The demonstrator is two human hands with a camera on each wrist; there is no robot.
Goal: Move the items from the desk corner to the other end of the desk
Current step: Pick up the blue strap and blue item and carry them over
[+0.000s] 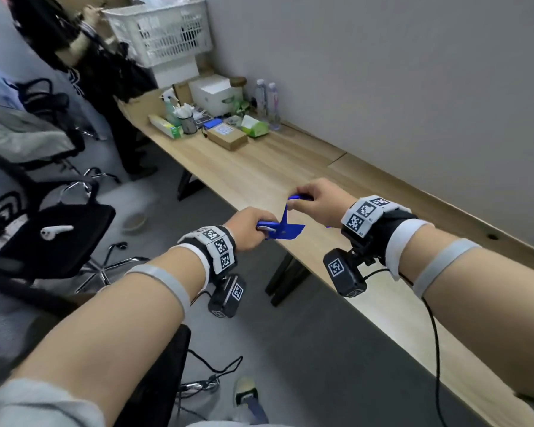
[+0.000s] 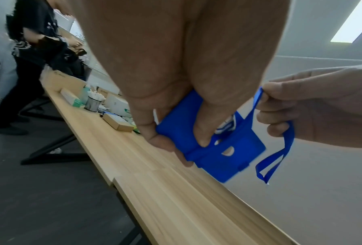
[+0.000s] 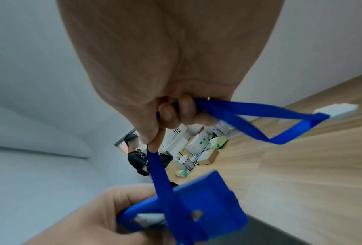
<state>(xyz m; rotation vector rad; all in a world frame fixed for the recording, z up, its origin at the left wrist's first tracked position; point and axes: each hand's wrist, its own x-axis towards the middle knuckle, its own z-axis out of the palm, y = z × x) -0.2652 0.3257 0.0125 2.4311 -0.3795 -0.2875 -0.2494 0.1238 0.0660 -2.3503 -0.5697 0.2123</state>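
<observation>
A blue badge holder [image 1: 282, 231] is held in the air above the near edge of the wooden table [image 1: 290, 167], clear of its surface. The left hand [image 1: 247, 228] has its grip closed on the holder, thumb and fingers curled round its end. A blue lanyard [image 2: 277, 154] runs from the holder up to the right hand [image 1: 318, 201], whose grip is closed on the strap, with a loop hanging free beyond the fingers [image 3: 186, 111]. At the far end of the table stand a cardboard box [image 1: 227, 137], a green tissue pack [image 1: 255, 126], two clear bottles [image 1: 267, 100], a mesh pen cup [image 1: 188, 124] and a white crate [image 1: 164, 29]. A person in dark clothes [image 1: 74, 41] stands there.
</observation>
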